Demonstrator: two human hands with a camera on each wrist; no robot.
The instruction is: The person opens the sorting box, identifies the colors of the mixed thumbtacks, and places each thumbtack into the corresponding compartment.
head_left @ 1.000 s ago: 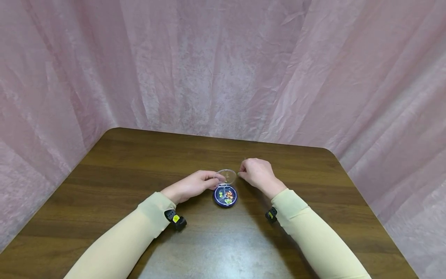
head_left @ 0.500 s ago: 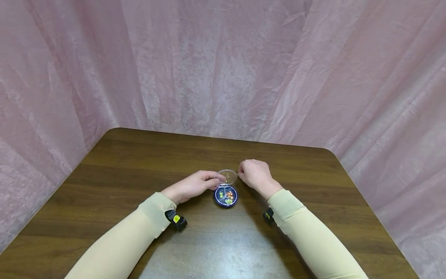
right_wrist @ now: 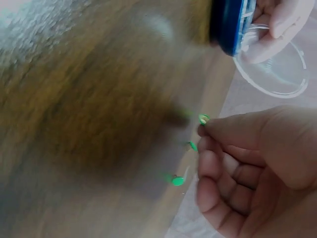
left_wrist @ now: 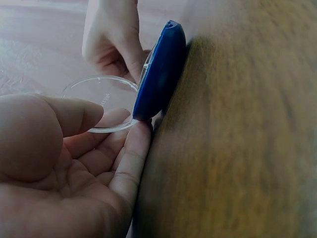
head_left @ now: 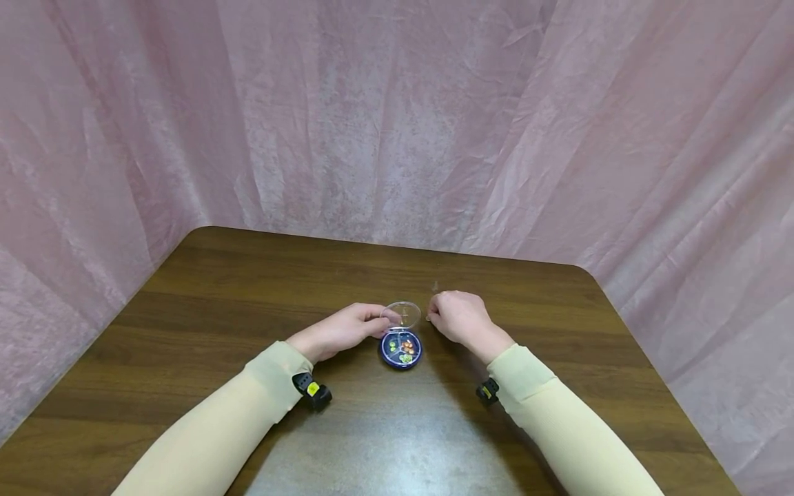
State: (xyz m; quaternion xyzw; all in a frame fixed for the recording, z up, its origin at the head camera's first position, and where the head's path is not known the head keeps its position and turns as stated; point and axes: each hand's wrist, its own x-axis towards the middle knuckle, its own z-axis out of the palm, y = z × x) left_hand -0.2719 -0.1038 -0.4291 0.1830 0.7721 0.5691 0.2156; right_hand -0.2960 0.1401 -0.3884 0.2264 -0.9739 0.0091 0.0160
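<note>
A round blue case (head_left: 400,359) lies on the table with its clear lid (head_left: 404,315) raised. Small green and orange pieces sit in its separate compartments. My left hand (head_left: 347,329) holds the case by the lid's hinge side, thumb on one face of the clear lid and fingers behind it. To the right of the case, low over the table, is my right hand (head_left: 460,317). Its thumb and forefinger pinch a green thumbtack (right_wrist: 204,119), gold on its underside. Two more green thumbtacks (right_wrist: 178,181) lie on the table close to its fingers.
The brown wooden table (head_left: 298,269) has rounded far corners, and a pink curtain (head_left: 397,124) hangs behind it. A small pale thing (head_left: 435,285), too small to make out, lies just beyond the right hand.
My right hand has shifted slightly towards me and to the right, showing the small pale thing behind it more plainly. My left hand and the case stay practically still.
</note>
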